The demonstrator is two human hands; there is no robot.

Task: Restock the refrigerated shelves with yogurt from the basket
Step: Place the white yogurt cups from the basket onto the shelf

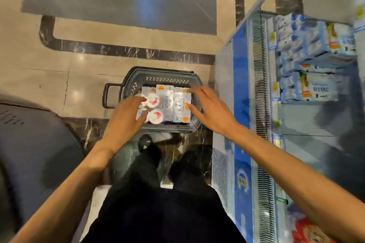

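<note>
A dark plastic basket (pixel 126 85) sits on the floor in front of my feet. It holds white yogurt multipacks (pixel 167 102) and two round yogurt cups (pixel 154 100) with red fruit on their lids. My left hand (pixel 124 118) hovers over the basket's left side, fingers spread near the cups. My right hand (pixel 209 108) reaches over the right side, fingertips touching the rightmost multipack (pixel 181 104). Neither hand grips anything. The refrigerated shelves (pixel 316 61) stand to my right, stocked with white and blue packs.
The fridge's blue front edge and vent grille (pixel 260 104) run along the right. A dark rounded object (pixel 35 154) fills the left. My black-trousered legs and shoes stand just behind the basket. Marble floor with dark borders lies beyond.
</note>
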